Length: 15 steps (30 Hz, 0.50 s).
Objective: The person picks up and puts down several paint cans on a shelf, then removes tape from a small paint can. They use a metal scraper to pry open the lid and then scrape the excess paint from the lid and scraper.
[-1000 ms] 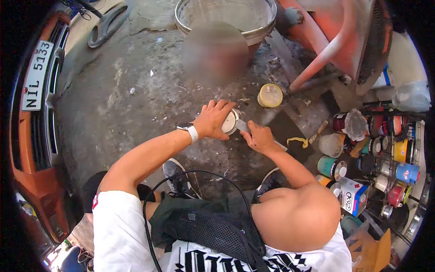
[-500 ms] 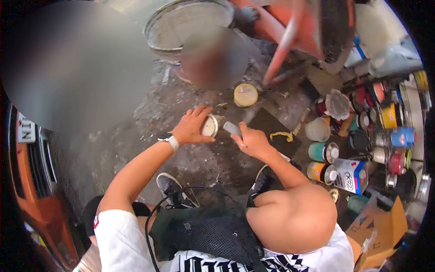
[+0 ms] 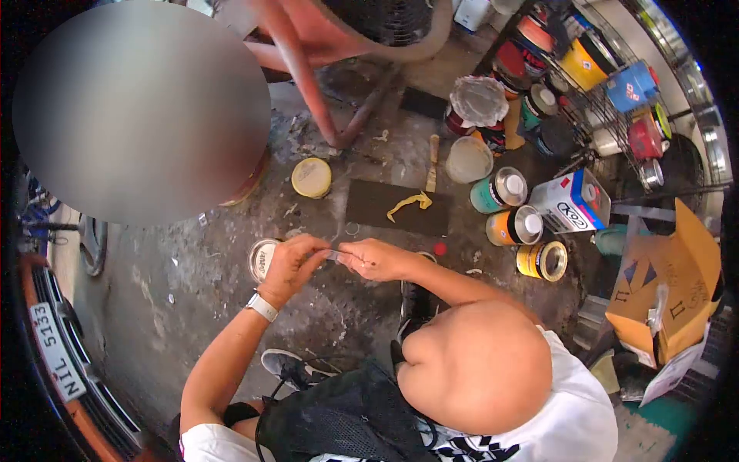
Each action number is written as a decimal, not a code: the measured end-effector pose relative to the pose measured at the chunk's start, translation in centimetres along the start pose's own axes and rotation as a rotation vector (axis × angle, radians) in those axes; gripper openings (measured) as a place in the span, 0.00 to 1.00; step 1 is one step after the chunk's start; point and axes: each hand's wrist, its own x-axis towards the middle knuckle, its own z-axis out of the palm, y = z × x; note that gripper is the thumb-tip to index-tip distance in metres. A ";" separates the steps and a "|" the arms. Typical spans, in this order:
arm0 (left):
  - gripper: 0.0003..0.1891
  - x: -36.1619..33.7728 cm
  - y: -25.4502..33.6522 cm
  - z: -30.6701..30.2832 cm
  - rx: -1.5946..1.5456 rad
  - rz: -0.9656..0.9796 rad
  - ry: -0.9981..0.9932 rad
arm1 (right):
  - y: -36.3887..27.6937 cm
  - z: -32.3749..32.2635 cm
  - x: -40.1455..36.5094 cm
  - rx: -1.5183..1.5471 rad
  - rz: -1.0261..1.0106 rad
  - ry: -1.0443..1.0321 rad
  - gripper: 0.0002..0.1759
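A small flat grey piece (image 3: 333, 255), which looks like a putty spreader, is between my two hands. My right hand (image 3: 371, 259) is closed around its right end. At the other end the fingertips of my left hand (image 3: 292, 264) pinch it. Just left of that hand, a round tin (image 3: 260, 259) with a pale lid stands on the floor, partly covered by my fingers. Beyond my right hand lies a dark flat board (image 3: 368, 202) bearing a yellow strip of paste (image 3: 412, 203). A paste-smeared flat stick (image 3: 433, 163) touches the board's far edge.
A yellow-rimmed tub (image 3: 311, 178) stands ahead on the stained floor. To the right are several paint cans (image 3: 493, 192), a K92 tin (image 3: 570, 202) and an open cardboard box (image 3: 654, 285). A red metal frame (image 3: 308, 85) stands ahead; a car's front (image 3: 69, 362) is at left.
My left hand has left the tin's lid and now grips the grey spreader together with my right hand. The view has turned to the right.
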 end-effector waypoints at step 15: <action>0.09 3.2 1.9 4.0 -0.745 -0.316 0.152 | 0.9 -2.4 -3.7 0.542 0.346 0.167 0.16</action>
